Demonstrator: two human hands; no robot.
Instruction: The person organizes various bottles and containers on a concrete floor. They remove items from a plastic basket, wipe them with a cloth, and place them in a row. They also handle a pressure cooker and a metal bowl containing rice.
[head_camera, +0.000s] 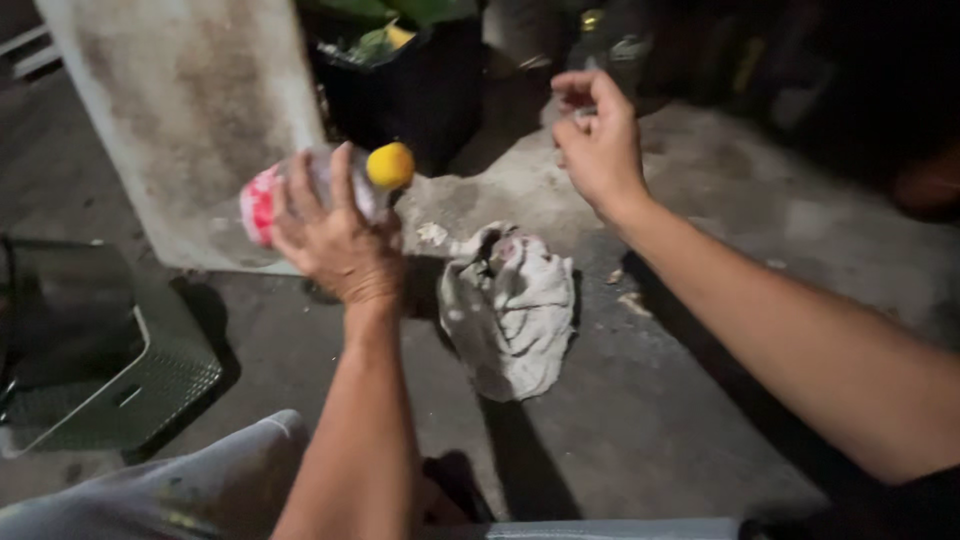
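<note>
Here, my left hand (335, 235) grips a light, slick plastic bottle (320, 190) round its middle; my right hand (598, 140) hangs loosely curled, empty, beyond a crumpled rag (510, 310).

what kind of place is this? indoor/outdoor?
Likely an outdoor yard or work corner at night: bare concrete floor, stained concrete pillar, dark bin of scraps. A dirty rag lies on the ground; the left hand holds a bottle.

A single head-worn camera looks steeply down and forward from close above the person's lap onto a concrete floor (650, 420). Both forearms reach away from the lens into the frame. The far edge falls into darkness.
</note>
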